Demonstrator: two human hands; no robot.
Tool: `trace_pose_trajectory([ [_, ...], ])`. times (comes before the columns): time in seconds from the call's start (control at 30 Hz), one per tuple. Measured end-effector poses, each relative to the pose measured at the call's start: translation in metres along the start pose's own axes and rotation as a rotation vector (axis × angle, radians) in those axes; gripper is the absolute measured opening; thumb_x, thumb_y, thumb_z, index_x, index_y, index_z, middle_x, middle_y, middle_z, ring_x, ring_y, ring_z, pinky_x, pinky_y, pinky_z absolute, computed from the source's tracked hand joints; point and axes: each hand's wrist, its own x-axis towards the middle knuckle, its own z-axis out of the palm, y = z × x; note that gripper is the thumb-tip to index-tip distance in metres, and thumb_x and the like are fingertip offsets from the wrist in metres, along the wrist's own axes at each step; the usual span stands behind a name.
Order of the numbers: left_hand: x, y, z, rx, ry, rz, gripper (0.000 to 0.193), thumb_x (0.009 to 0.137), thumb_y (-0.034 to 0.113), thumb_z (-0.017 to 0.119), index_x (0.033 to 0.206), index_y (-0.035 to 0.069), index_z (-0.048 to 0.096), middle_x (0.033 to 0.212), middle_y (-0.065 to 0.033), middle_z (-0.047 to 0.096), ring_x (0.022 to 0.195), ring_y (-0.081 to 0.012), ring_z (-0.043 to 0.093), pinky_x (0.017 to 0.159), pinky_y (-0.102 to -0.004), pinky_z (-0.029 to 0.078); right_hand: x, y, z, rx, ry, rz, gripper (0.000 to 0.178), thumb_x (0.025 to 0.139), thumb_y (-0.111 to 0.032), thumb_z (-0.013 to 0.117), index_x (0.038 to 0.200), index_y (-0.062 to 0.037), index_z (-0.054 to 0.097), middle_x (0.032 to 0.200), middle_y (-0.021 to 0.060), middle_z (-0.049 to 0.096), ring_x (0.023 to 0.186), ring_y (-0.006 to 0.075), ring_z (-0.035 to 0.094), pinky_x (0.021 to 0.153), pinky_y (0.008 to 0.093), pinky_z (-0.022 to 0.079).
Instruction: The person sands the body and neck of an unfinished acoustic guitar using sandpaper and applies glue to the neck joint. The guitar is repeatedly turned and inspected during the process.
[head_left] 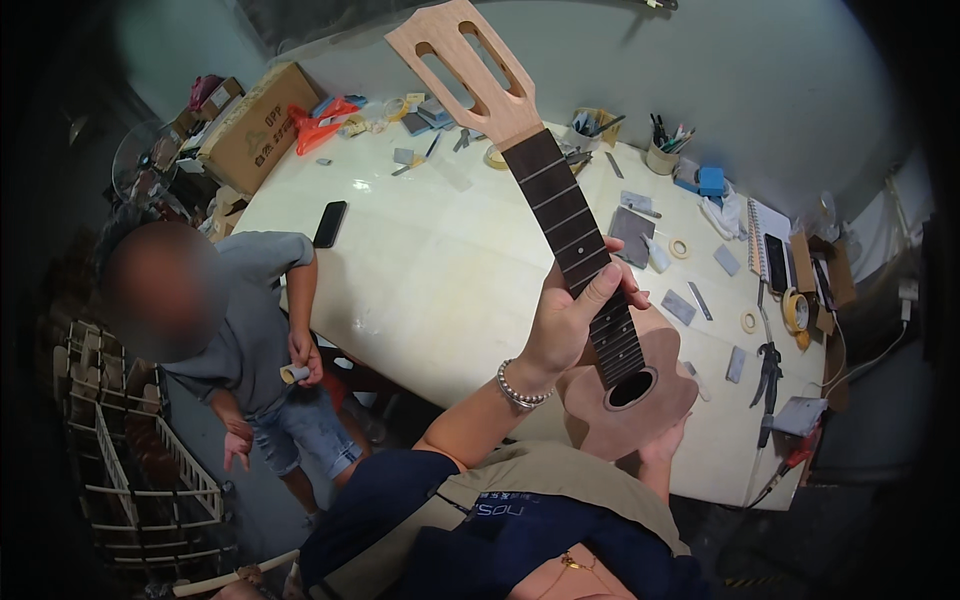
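An unfinished wooden ukulele [590,425] slants up and away in front of me, its slotted headstock [480,65] at the far end. It has a dark fretboard [567,205] with metal frets and a round soundhole; no strings show. My left hand [570,320] is closed round the neck near the body, thumb over the fretboard and fingertips at its right edge. Down at the body's lower right edge, my right hand [662,443] holds the ukulele from beneath, with most of its fingers hidden behind the wood.
A white table [400,300] carries a phone [330,224], tape rings [680,248], grey sanding blocks [678,306] and a pen cup [662,157]. A cardboard box [258,130] stands at the far left. To my left, another person [245,300] holds a small pale roll [294,374].
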Motion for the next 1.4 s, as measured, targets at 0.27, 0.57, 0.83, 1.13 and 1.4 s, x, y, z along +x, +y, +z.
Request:
trace_pose_trajectory([
  [0.27,-0.006,0.002,0.012,-0.014,-0.056,0.02,0.028,0.094,0.011,0.048,0.119,0.0,0.04,0.085,-0.01,0.056,0.081,-0.0205,0.062,0.081,-0.0367,0.052,0.014,0.004,-0.027,-0.12,-0.155,-0.07,0.063,0.094,-0.051,0.03,0.142,-0.0099,0.025,0.144,0.0097,0.032,0.131,0.0294,0.031,0.109,0.0445,0.025],
  [0.57,-0.01,0.002,0.016,0.015,-0.083,0.019,0.028,0.095,0.011,0.047,0.119,-0.001,0.038,0.085,-0.0099,0.056,0.084,-0.0199,0.061,0.082,-0.0366,0.05,0.02,0.008,-0.023,-0.06,-0.15,0.0,0.063,0.094,-0.053,0.027,0.141,-0.01,0.028,0.143,0.0099,0.034,0.13,0.0296,0.032,0.109,0.0446,0.026],
  [0.83,-0.048,0.024,0.028,0.235,0.089,0.076,0.028,0.093,0.016,0.053,0.114,0.0,0.045,0.084,-0.0072,0.056,0.08,-0.0146,0.057,0.075,-0.0302,0.049,0.06,-0.007,-0.034,-0.323,0.048,0.135,0.075,0.089,-0.063,0.029,0.137,-0.005,0.033,0.144,0.0141,0.029,0.131,0.0302,0.03,0.107,0.0441,0.028],
  [1.13,-0.149,0.044,0.074,0.557,0.527,0.306,0.027,0.091,0.015,0.056,0.111,-0.001,0.047,0.084,-0.0071,0.057,0.079,-0.0129,0.056,0.071,-0.0264,0.048,0.099,-0.004,0.004,-0.59,-0.242,0.429,0.072,0.089,-0.062,0.034,0.13,-0.0031,0.042,0.129,0.0129,0.04,0.122,0.026,0.039,0.103,0.0402,0.036],
  [1.4,-0.29,0.023,0.133,0.862,1.077,0.479,0.012,0.092,0.013,0.054,0.092,0.001,0.055,0.074,-0.0023,0.056,0.068,-0.0103,0.057,0.065,-0.0226,0.047,0.054,0.054,-0.013,-0.675,-0.311,0.853,0.068,0.089,-0.057,0.042,0.133,-0.0059,0.041,0.133,0.0122,0.041,0.122,0.0249,0.041,0.102,0.0421,0.038],
])
